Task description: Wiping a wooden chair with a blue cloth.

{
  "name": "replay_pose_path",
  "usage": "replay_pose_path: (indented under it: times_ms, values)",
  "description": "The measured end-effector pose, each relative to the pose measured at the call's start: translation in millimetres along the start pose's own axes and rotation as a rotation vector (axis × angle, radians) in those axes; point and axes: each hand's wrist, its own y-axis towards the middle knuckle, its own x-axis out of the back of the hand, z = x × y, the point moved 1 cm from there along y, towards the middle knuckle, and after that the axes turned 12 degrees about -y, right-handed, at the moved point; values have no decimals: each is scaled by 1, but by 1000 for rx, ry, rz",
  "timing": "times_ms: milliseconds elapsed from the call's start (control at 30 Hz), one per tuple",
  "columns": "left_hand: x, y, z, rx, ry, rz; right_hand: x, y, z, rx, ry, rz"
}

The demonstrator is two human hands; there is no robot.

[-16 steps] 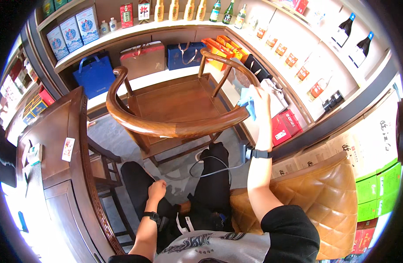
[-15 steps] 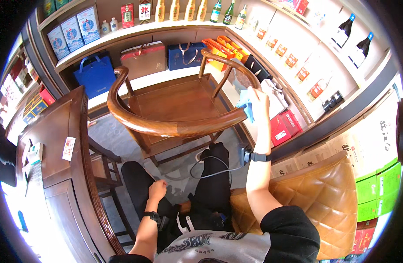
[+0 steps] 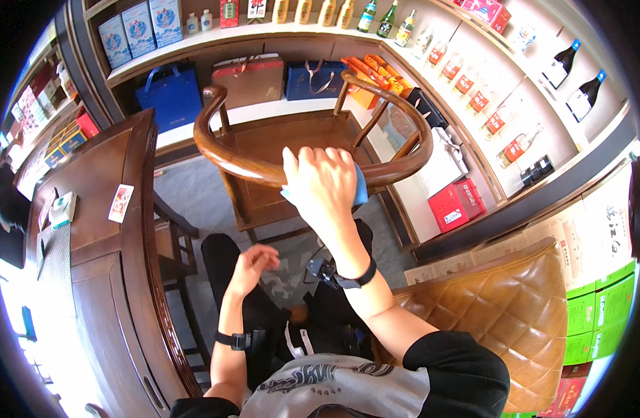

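Observation:
A dark wooden armchair with a curved top rail (image 3: 247, 168) stands in front of me. My right hand (image 3: 321, 182) lies over the middle of that rail, its fingers bent round a blue cloth (image 3: 361, 187) pressed against the wood. Most of the cloth is hidden under the palm. Above my left thigh, my left hand (image 3: 253, 266) hovers with nothing in it, fingers slightly bent and apart. It touches neither the chair nor the cloth.
To the left is a dark wooden desk (image 3: 104, 230) with a small card (image 3: 120, 203) on it. A tan quilted leather seat (image 3: 494, 313) is at my right. Shelves (image 3: 250, 31) of bottles and boxes curve behind the chair, with gift bags (image 3: 170, 97) below.
My right hand has slid the cloth leftward along the rail, from its right side to the middle. My left hand has lifted off my thigh and its fingers have spread. The view has shifted slightly.

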Motion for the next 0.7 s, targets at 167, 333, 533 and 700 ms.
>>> replay_pose_path:
  times_ms: [167,333,533,700]
  values:
    - [-38,3,-109,-515,292,-207,4,12,8,19,15,121]
    - [-80,17,-180,-831,695,-204,13,12,-15,-259,686,321]
    - [-119,54,-166,-1063,1061,-132,12,8,-21,-345,1054,265]
    - [-130,70,-160,-967,1118,-207,31,3,-48,-270,1038,92]
